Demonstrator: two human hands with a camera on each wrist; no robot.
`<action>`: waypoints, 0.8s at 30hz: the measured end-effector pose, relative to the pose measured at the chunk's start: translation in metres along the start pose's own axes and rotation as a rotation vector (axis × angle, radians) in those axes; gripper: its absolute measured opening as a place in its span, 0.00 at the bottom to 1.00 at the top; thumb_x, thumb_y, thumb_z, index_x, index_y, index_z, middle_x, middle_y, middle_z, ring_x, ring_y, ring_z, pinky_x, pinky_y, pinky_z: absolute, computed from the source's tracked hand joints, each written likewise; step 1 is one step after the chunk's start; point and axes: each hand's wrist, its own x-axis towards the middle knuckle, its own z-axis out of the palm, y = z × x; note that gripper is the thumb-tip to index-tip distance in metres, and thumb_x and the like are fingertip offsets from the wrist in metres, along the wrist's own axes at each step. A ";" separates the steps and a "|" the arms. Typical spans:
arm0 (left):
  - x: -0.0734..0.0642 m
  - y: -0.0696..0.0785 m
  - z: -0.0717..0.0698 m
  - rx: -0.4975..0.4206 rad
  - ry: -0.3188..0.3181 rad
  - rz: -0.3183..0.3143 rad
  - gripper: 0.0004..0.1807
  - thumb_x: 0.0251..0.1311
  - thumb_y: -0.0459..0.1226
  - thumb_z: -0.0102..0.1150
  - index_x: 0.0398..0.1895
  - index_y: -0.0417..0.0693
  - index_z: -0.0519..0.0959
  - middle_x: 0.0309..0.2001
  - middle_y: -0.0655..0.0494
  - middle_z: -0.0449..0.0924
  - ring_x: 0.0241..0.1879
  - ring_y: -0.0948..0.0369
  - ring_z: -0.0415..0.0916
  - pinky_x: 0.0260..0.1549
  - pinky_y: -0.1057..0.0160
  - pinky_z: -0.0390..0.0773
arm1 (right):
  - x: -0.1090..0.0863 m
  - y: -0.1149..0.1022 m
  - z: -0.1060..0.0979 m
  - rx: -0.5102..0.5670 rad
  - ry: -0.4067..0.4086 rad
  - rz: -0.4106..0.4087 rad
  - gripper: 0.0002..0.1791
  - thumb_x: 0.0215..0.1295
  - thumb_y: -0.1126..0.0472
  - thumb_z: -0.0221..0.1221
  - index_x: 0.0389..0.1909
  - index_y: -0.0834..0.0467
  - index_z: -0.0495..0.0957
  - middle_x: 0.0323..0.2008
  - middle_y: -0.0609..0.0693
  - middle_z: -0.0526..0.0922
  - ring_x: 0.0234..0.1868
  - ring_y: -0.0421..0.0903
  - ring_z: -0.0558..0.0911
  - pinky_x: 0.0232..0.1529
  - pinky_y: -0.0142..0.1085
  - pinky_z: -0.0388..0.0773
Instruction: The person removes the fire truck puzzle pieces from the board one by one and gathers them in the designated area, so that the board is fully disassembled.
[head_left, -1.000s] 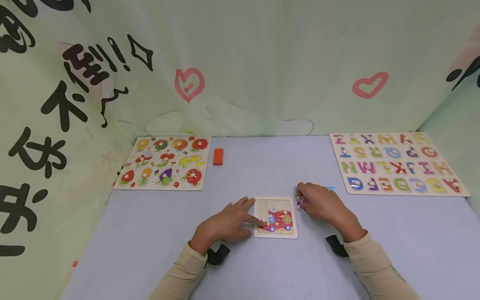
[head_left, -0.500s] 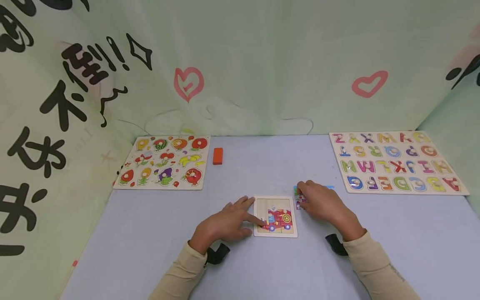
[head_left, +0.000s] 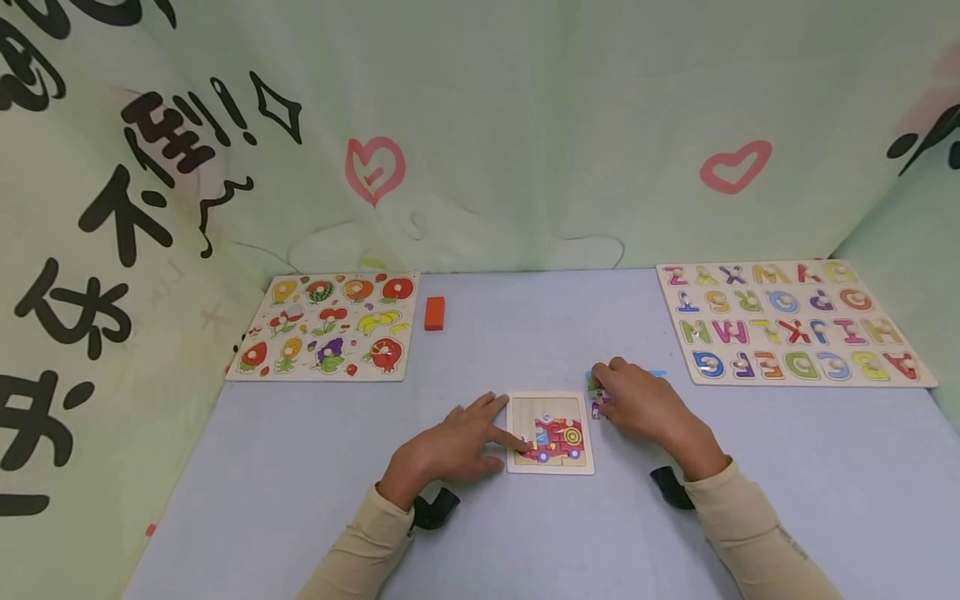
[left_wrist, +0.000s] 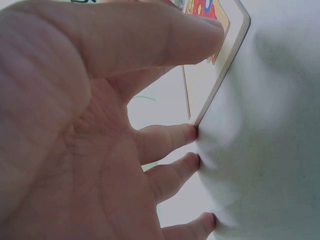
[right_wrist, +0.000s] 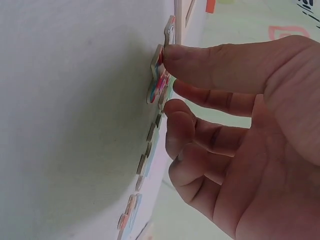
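1. At the centre of the clock sits a square puzzle board (head_left: 528, 410) of pale wood, with rounded corners and a raised rim; a red tractor picture in interlocking flat pieces covers its lower part, and plain wood shows above.
2. At 9 o'clock, the left hand (head_left: 453, 446) lies spread palm-down — fingers apart, gripping nothing — its index fingertip resting on the tractor and another fingertip meeting the rim.
3. Just beside the board at 2 o'clock are thin, multicoloured loose puzzle pieces (head_left: 597, 408) with wavy, knobbed outlines.
4. Over them, between 2 and 3 o'clock, the right hand (head_left: 645, 404) bends its fingers, thumb tip against one piece; whether it pinches that piece I cannot tell.
5. At 10 o'clock lies a flat board printed with glossy fruit shapes (head_left: 348, 327), and near its right edge, a smooth orange rectangular block (head_left: 434, 314).
6. At 2 o'clock, farther out, is a wooden board of coloured letters (head_left: 806, 325) with small round knobs.
7. Everything rests on a matte, pale lavender tabletop (head_left: 525, 342) — behind it hangs a softly creased, pale green curtain (head_left: 480, 125).
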 end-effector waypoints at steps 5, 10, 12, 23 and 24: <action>0.001 -0.001 0.001 0.001 -0.002 -0.002 0.21 0.66 0.38 0.66 0.60 0.67 0.84 0.80 0.49 0.53 0.80 0.50 0.45 0.73 0.37 0.52 | -0.001 -0.006 0.002 0.000 0.041 -0.052 0.17 0.61 0.67 0.69 0.50 0.64 0.81 0.41 0.57 0.78 0.37 0.51 0.75 0.33 0.43 0.79; 0.002 -0.002 0.001 0.018 -0.009 0.006 0.21 0.66 0.39 0.66 0.61 0.68 0.83 0.80 0.49 0.53 0.80 0.50 0.45 0.73 0.36 0.53 | -0.002 -0.023 0.009 0.007 0.059 -0.186 0.21 0.60 0.67 0.71 0.55 0.60 0.83 0.55 0.62 0.78 0.56 0.60 0.74 0.51 0.53 0.82; 0.002 -0.002 0.001 0.022 -0.010 0.010 0.21 0.66 0.39 0.66 0.61 0.68 0.83 0.80 0.49 0.53 0.80 0.50 0.45 0.73 0.36 0.53 | -0.002 -0.029 0.012 0.005 0.050 -0.243 0.21 0.60 0.67 0.70 0.55 0.58 0.84 0.59 0.62 0.77 0.62 0.63 0.72 0.56 0.56 0.80; 0.002 -0.002 0.000 0.014 -0.011 0.014 0.21 0.66 0.39 0.66 0.61 0.68 0.84 0.80 0.49 0.54 0.79 0.51 0.46 0.73 0.36 0.53 | -0.002 -0.040 0.028 0.013 0.040 -0.355 0.18 0.59 0.69 0.69 0.51 0.54 0.86 0.56 0.59 0.79 0.59 0.58 0.74 0.56 0.52 0.79; 0.002 -0.002 0.000 0.014 -0.012 0.012 0.21 0.66 0.39 0.66 0.61 0.68 0.83 0.80 0.49 0.54 0.79 0.51 0.46 0.73 0.36 0.53 | -0.002 -0.041 0.028 0.012 0.037 -0.355 0.18 0.60 0.69 0.69 0.51 0.54 0.86 0.54 0.58 0.79 0.57 0.56 0.74 0.54 0.50 0.80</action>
